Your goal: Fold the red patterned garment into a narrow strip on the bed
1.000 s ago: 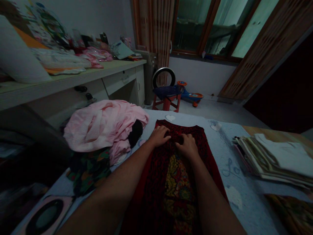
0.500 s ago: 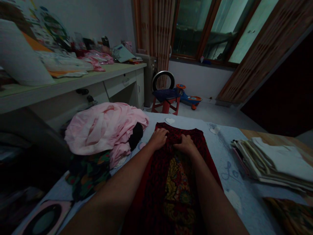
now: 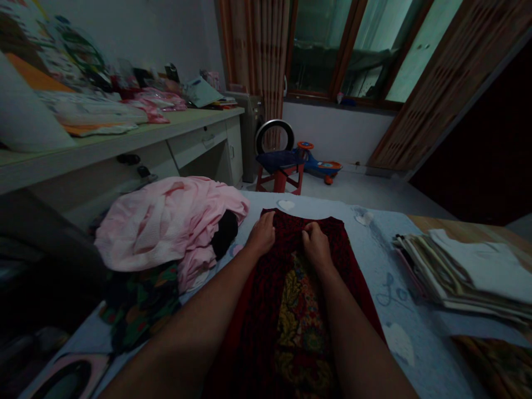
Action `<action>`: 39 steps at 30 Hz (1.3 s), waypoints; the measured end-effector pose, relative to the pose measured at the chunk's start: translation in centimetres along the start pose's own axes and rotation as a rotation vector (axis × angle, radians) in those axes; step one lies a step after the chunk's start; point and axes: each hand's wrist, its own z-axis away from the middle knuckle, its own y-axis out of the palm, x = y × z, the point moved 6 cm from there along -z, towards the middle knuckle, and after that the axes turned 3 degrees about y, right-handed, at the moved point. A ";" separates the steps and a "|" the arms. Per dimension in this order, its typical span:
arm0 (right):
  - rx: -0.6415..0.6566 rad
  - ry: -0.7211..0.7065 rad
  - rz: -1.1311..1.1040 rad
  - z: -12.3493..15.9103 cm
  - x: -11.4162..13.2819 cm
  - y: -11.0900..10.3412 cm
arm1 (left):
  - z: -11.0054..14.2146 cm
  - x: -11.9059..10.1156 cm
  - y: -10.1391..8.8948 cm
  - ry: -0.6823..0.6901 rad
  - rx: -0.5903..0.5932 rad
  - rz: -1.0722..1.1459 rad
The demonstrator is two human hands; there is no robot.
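Head view: one dark red patterned garment [image 3: 299,310], laid out lengthwise and unfolded on a pale blue bedcover [image 3: 399,277], with the left hand [image 3: 261,235] and right hand [image 3: 316,247] on its upper edge, fingers [image 3: 266,221] pressed together and curled down, any pinch too dim to tell. Right of it, a stack of folded clothes [image 3: 469,271]; left, a crumpled pink cloth heap [image 3: 166,227] still unfolded. Upper left of the frame, a cluttered pale desk [image 3: 124,138]; far centre, a red stool [image 3: 278,180] and blue ride-on toy [image 3: 320,160] below a curtained window [image 3: 320,50].
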 end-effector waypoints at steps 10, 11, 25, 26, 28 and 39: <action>0.132 -0.081 -0.111 -0.5 -0.6 0.6 | 0.1 0.0 0.3 0.008 0.074 -0.015; 0.103 -0.077 -0.088 -0.6 -0.6 0.6 | 0.1 0.0 0.3 0.010 0.066 -0.002; -0.107 0.097 -0.246 -0.6 -1.3 -1.0 | -0.2 1.1 -1.0 -0.138 -0.062 0.141; -0.104 0.104 -0.267 -0.7 -1.3 -0.9 | -0.2 1.1 -0.9 -0.140 -0.049 0.126; -0.107 0.128 -0.312 -0.9 -1.6 -0.8 | -0.2 0.9 -0.6 -0.121 -0.006 0.085; -0.056 0.246 -0.502 -1.1 -3.1 0.6 | 0.5 -0.5 0.9 -0.034 0.254 -0.223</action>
